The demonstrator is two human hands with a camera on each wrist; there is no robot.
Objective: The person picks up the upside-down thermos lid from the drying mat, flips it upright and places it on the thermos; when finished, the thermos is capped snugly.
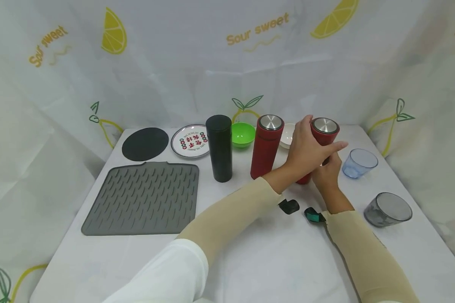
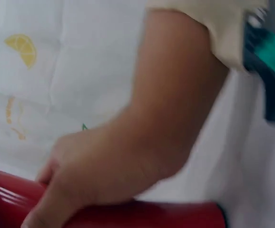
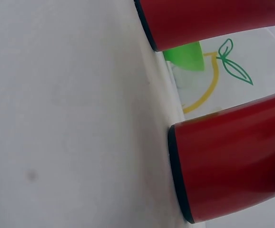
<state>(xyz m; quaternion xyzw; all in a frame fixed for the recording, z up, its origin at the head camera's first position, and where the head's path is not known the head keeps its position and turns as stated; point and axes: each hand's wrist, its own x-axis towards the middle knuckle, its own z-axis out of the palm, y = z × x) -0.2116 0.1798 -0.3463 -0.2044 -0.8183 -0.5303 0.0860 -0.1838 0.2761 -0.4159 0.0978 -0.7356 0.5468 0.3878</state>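
Observation:
A red thermos [image 1: 325,127] with a silver lid top stands at the right of the table, with both hands around it. My left hand [image 1: 306,147] holds its upper part, thumb reaching across toward the right. Lower down, my right hand [image 1: 327,171] grips the same thermos from the right; its fingers are partly hidden. The left wrist view shows the right hand [image 2: 113,161] wrapped on the red body. In the right wrist view, the black-rimmed base of the thermos [image 3: 223,166] is at the table surface.
Left of the hands stand another red thermos [image 1: 266,147] and a black thermos [image 1: 220,149]. Behind are a green bowl [image 1: 243,134] and a white bowl [image 1: 287,135]. A blue glass [image 1: 358,164] and grey glass [image 1: 388,209] sit right. A plate [image 1: 191,141], black disc [image 1: 145,144] and grey mat [image 1: 144,200] lie left.

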